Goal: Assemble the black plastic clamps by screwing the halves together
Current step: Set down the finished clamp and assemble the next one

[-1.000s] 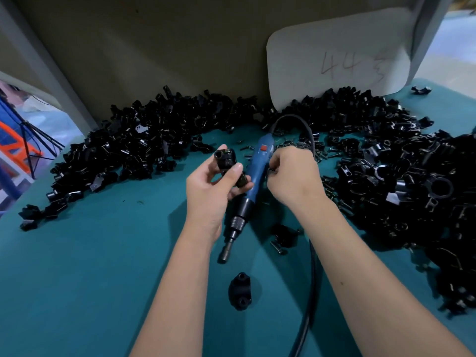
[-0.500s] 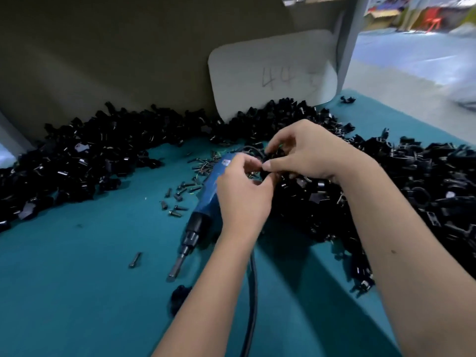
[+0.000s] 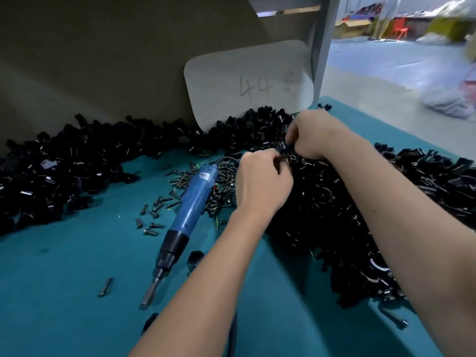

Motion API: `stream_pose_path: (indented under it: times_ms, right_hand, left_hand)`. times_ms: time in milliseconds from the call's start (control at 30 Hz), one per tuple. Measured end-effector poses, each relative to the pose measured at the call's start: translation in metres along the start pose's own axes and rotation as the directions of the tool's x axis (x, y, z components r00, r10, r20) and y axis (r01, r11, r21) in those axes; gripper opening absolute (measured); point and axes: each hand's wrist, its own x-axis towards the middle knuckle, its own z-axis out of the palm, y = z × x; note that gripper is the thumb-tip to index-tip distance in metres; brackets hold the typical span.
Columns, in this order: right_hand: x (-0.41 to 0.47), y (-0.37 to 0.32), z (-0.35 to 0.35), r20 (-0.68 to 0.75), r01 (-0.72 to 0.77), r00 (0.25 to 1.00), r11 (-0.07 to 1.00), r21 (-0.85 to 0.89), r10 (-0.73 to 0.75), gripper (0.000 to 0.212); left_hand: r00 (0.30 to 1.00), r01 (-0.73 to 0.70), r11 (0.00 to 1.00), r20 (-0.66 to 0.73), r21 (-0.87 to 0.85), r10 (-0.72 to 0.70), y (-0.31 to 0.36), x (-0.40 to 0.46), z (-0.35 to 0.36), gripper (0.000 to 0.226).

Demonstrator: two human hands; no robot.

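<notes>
My left hand (image 3: 261, 185) and my right hand (image 3: 310, 136) meet above the right-hand heap of black clamp halves (image 3: 334, 207). Between their fingertips sits a small black clamp piece (image 3: 284, 148), which both hands pinch; it is mostly hidden by my fingers. A blue electric screwdriver (image 3: 186, 215) lies on the teal table (image 3: 64, 279) left of my left hand, tip toward me, with nobody holding it. Loose screws (image 3: 164, 204) are scattered around its body. One clamp part (image 3: 195, 257) lies by my left forearm.
A second long heap of black clamp halves (image 3: 64, 171) runs along the back wall on the left. A white card marked 44 (image 3: 249, 83) leans against the wall. A single screw (image 3: 105, 287) lies near the front. The screwdriver cord (image 3: 231, 338) trails under my left arm.
My view has swung right and closer. Both hands moved from the screwdriver toward the right heap, and my right hand now pinches the clamp piece together with the left.
</notes>
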Motion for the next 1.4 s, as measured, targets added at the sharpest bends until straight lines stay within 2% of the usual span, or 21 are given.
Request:
stream_pose_path:
  times_ms: [67,133,233,333,533,600,633,733,800,867,933,1033,1100,1167,1233,1300,1400]
  right_hand:
    - [0.014,-0.015,0.009,-0.056,0.056,0.997,0.998,0.027,-0.055,0.041]
    - [0.028,-0.030,0.022,0.023,0.120,0.992,0.993,0.003,-0.120,0.046]
    - [0.050,-0.045,0.045,0.152,0.190,0.971,0.981,-0.036,-0.182,0.053]
    - [0.067,-0.051,0.063,0.255,0.213,0.947,0.976,-0.040,-0.196,0.055]
    - [0.082,-0.047,0.076,0.272,0.182,0.945,0.983,0.029,-0.183,0.034]
    - [0.083,-0.042,0.074,0.245,0.150,0.956,0.986,0.070,-0.162,0.018]
    - [0.083,-0.039,0.072,0.209,0.135,0.966,0.986,0.093,-0.152,0.010]
    - [0.084,-0.030,0.060,0.092,0.073,0.992,0.988,0.133,-0.085,0.016]
    - [0.084,-0.027,0.050,0.088,0.031,0.995,0.982,0.186,-0.048,0.008]
    - [0.082,-0.031,0.041,0.124,-0.020,0.992,0.947,0.321,-0.021,0.007]
    - [0.071,-0.047,0.036,0.164,-0.069,0.986,0.857,0.510,-0.018,0.014]
    - [0.049,-0.088,0.042,0.182,-0.032,0.974,0.711,0.703,-0.137,0.023]
    - [0.030,-0.123,0.053,0.175,0.018,0.957,0.646,0.763,-0.233,0.014]
    - [0.013,-0.157,0.066,0.147,0.072,0.944,0.620,0.781,-0.294,0.021]
    - [-0.003,-0.189,0.079,0.125,0.106,0.935,0.597,0.795,-0.333,0.029]
    - [-0.019,-0.217,0.090,0.119,0.135,0.917,0.577,0.806,-0.381,0.027]
    - [-0.039,-0.249,0.104,0.127,0.139,0.900,0.552,0.822,-0.416,0.025]
  left_hand:
    - [0.997,0.076,0.976,-0.013,0.206,-0.075,-0.012,0.009,-0.008,0.018]
    - [0.988,0.116,0.927,0.056,0.357,-0.145,-0.026,0.017,-0.016,0.011]
    - [0.978,0.147,0.893,0.071,0.424,-0.195,-0.042,0.028,-0.023,0.011]
    - [0.968,0.238,0.908,-0.009,0.346,-0.250,-0.050,0.040,-0.023,0.016]
    - [0.943,0.317,0.881,-0.015,0.351,-0.334,-0.052,0.055,-0.022,0.008]
    - [0.937,0.337,0.882,-0.028,0.330,-0.348,-0.052,0.057,-0.024,0.012]
    - [0.932,0.357,0.889,-0.046,0.287,-0.360,-0.054,0.058,-0.026,0.015]
    - [0.902,0.429,0.901,-0.092,0.059,-0.423,-0.065,0.063,-0.038,0.022]
    - [0.868,0.475,0.876,-0.122,-0.080,-0.482,-0.072,0.064,-0.048,0.024]
    - [0.834,0.503,0.849,-0.165,-0.165,-0.526,-0.081,0.061,-0.057,0.024]
    - [0.816,0.518,0.836,-0.186,-0.184,-0.547,-0.090,0.053,-0.066,0.022]
    - [0.805,0.536,0.827,-0.192,-0.169,-0.561,-0.110,0.037,-0.085,0.020]
    - [0.807,0.533,0.843,-0.259,-0.068,-0.531,-0.130,0.024,-0.105,0.019]
    - [0.821,0.529,0.840,-0.322,0.121,-0.471,-0.154,0.010,-0.128,0.021]
    - [0.825,0.549,0.771,-0.354,0.321,-0.441,-0.177,-0.001,-0.152,0.030]
    - [0.819,0.574,0.664,-0.348,0.479,-0.456,-0.201,-0.012,-0.178,0.044]
    - [0.798,0.586,0.568,-0.291,0.577,-0.528,-0.233,-0.030,-0.208,0.052]
